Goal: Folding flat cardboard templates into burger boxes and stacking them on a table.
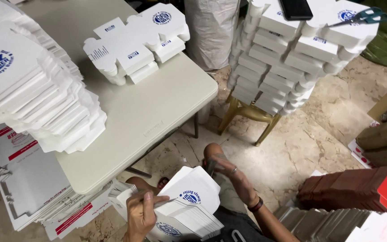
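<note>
Beside table point(157, 112), both hands point(142, 215) point(236, 179) grip flat box blanks point(189, 210).

The big pile of flat white cartons point(32, 85) on the table runs off the left and top edges, so can't see how far it goes. Same with the red boxes point(359, 188), chopped off at the right. The left hand point(142, 215) is cut at the bottom edge, and it hides part of the carton stack point(189, 210) on the lap.
</note>
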